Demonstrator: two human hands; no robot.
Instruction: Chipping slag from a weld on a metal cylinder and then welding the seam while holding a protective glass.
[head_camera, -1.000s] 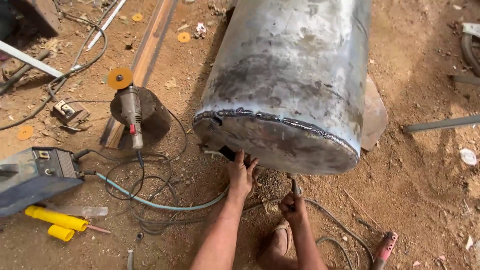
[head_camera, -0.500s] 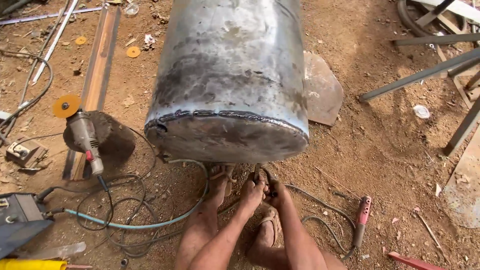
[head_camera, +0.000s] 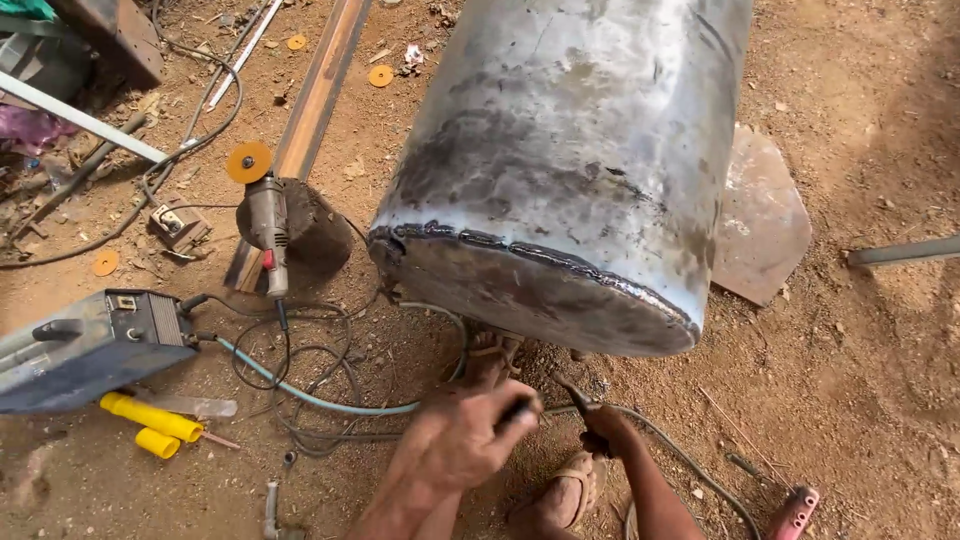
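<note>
Both hands lower now, left hand (head_camera: 462, 440) and right hand (head_camera: 604, 424) each gripping a dark tool beneath the steel tank (head_camera: 570, 170).

The ground (head_camera: 860, 400) was bare reddish-brown dirt, strewn with pebbles and scraps, lit by strong daylight. Cables (head_camera: 300, 390) lay coiled across it toward its left edge. A flat stone slab (head_camera: 765, 215) lay toward the right.

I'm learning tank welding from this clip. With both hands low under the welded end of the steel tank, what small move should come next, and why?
Probably raise the right hand with its dark tool tip toward the weld seam on the steel tank. The tip sits just below the rim, and the left hand, closed on a dark handle, is beside it.
</note>
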